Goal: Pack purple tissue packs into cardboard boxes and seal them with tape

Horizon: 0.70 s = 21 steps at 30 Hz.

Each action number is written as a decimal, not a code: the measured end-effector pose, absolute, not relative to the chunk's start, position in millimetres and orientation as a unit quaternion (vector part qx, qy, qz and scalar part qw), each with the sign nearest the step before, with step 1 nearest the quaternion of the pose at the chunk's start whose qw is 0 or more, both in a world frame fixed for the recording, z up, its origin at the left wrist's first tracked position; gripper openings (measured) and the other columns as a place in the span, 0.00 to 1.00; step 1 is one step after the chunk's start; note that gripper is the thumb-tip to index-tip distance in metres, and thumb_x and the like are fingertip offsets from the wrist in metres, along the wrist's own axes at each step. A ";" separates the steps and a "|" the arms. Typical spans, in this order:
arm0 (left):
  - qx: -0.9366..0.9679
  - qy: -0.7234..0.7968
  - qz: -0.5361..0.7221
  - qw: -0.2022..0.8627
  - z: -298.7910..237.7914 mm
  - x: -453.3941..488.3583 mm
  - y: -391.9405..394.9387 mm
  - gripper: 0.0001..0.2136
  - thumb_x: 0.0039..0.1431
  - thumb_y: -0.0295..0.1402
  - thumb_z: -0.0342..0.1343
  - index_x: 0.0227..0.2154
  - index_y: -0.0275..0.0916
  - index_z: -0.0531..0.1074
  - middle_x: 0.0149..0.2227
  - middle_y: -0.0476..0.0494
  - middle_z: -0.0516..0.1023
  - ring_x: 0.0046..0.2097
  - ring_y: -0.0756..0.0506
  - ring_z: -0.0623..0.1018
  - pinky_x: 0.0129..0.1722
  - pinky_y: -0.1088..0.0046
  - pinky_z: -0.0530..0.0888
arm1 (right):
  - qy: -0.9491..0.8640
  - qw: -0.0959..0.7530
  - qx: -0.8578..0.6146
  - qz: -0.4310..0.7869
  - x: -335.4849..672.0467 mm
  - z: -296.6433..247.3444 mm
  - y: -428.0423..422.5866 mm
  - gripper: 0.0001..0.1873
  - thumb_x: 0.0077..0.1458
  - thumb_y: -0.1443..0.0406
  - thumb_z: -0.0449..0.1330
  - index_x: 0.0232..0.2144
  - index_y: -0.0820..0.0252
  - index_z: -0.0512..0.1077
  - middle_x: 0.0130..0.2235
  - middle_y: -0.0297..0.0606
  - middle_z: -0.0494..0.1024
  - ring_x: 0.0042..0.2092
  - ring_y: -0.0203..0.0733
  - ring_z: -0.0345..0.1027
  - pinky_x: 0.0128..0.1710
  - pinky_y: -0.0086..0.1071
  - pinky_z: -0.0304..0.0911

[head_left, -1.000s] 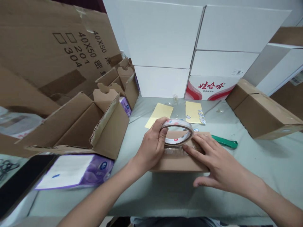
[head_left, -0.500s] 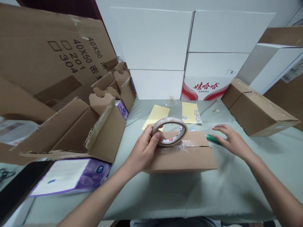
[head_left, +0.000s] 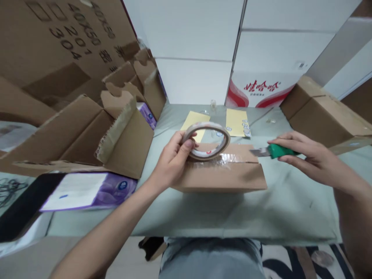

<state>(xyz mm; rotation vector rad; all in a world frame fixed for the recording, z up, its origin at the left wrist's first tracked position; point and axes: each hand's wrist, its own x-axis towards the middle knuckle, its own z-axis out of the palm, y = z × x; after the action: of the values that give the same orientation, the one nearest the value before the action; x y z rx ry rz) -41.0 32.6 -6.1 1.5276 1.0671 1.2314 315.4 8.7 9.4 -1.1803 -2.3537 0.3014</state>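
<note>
My left hand (head_left: 171, 159) grips a roll of clear packing tape (head_left: 207, 131) upright, just above a closed cardboard box (head_left: 221, 178). A strip of clear tape (head_left: 223, 158) runs along the box's top and stays attached. The tape's loose end is hidden from view. My right hand (head_left: 314, 155) holds a green utility knife (head_left: 279, 151) level, with its metal blade (head_left: 257, 152) pointing left, close above the box's right corner.
Open cardboard boxes (head_left: 124, 143) stand at the left, with a purple-wrapped package (head_left: 116, 190) and a black slab (head_left: 26, 205) in front. Two yellow sheets (head_left: 236, 122) lie behind the box on the pale green tabletop (head_left: 203, 217). White cartons (head_left: 194, 77) are stacked behind; a brown carton (head_left: 325, 108) sits right.
My right hand has picked up the green knife from the table and raised it beside the box. The left hand still holds the tape roll. The view has tilted further down.
</note>
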 end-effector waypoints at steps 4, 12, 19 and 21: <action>0.624 0.428 0.495 0.428 -8.2 -42.2 33.3 0.19 0.62 0.50 0.56 0.43 0.39 0.71 0.35 0.46 0.77 0.40 0.46 0.77 0.41 0.71 0.72 | -0.917 0.165 -0.353 0.082 264.8 32.1 15.8 0.19 0.68 0.57 0.52 0.57 0.47 0.71 0.44 0.43 0.73 0.44 0.49 0.66 0.43 0.45 0.65; 0.636 0.400 0.492 0.440 -11.1 -45.8 32.6 0.17 0.64 0.49 0.54 0.44 0.39 0.70 0.34 0.47 0.75 0.40 0.47 0.75 0.41 0.72 0.70 | -0.934 0.134 -0.330 0.024 243.0 18.9 43.0 0.19 0.68 0.54 0.50 0.52 0.51 0.74 0.42 0.44 0.72 0.42 0.49 0.63 0.44 0.45 0.61; 0.487 0.346 0.594 0.539 -11.0 -45.2 37.4 0.14 0.60 0.45 0.61 0.38 0.40 0.70 0.26 0.55 0.66 0.31 0.50 0.74 0.37 0.74 0.75 | -0.905 0.130 -0.403 0.045 254.8 27.9 47.2 0.19 0.68 0.55 0.50 0.53 0.52 0.73 0.44 0.45 0.73 0.45 0.51 0.65 0.45 0.44 0.62; 0.408 0.336 0.638 0.560 -7.0 -48.4 39.0 0.09 0.63 0.40 0.59 0.35 0.39 0.70 0.24 0.56 0.66 0.29 0.51 0.75 0.37 0.74 0.76 | -0.874 0.144 -0.462 0.050 270.6 24.1 46.4 0.20 0.68 0.54 0.49 0.54 0.54 0.72 0.46 0.45 0.73 0.44 0.50 0.68 0.43 0.42 0.63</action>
<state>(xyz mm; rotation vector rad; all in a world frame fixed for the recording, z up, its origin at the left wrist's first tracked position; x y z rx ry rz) -48.4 39.0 -7.0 0.9620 0.7922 1.5040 270.6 46.4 24.1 -1.3316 -2.5196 0.1446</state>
